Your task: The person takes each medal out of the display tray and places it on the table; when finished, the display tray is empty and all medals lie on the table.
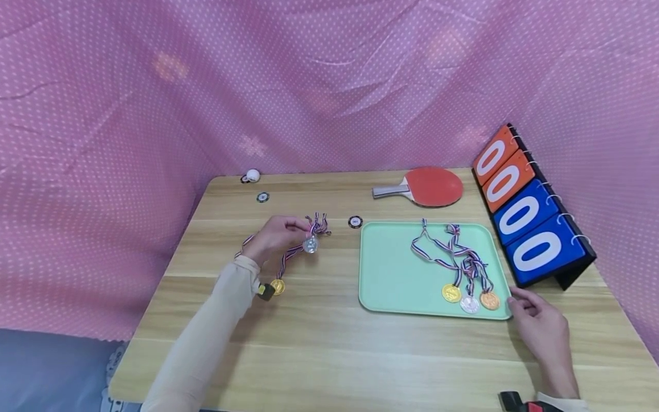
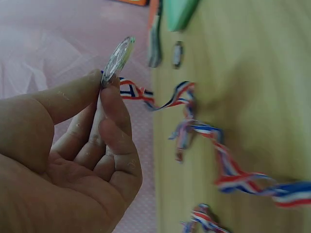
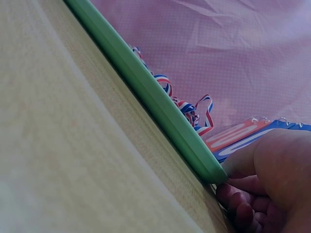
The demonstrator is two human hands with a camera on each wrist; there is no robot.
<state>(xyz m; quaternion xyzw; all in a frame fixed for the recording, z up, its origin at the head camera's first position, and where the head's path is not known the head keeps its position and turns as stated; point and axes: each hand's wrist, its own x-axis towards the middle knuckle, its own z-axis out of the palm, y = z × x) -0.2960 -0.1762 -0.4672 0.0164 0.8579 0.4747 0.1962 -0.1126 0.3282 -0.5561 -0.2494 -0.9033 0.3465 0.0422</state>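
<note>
Pinching: the left hand (image 1: 278,234) has thumb and forefinger clamped on the rim of a silver medal (image 1: 310,245), its other fingers curled in.
Silver medal: held up off the desk (image 1: 309,355), over its left half, apart from the tray's left edge.
Loose gold medal (image 1: 278,286): on the desk beside the left wrist, on a striped ribbon (image 1: 291,253).
Tray corner: the right hand (image 1: 543,329) has its thumb and curled fingers clamped on the near right corner of the green tray (image 1: 396,269).
Tray medals: gold (image 1: 451,293), second silver (image 1: 469,304) and bronze (image 1: 489,300) in a row by that corner.
Paddle (image 1: 435,186): near the desk's far edge, beyond the tray.
Ball (image 1: 253,175): at the far left corner.
Chip (image 1: 355,221): just off the tray's far left corner.
Scoreboard (image 1: 525,212): along the right edge, showing four zeros.
</note>
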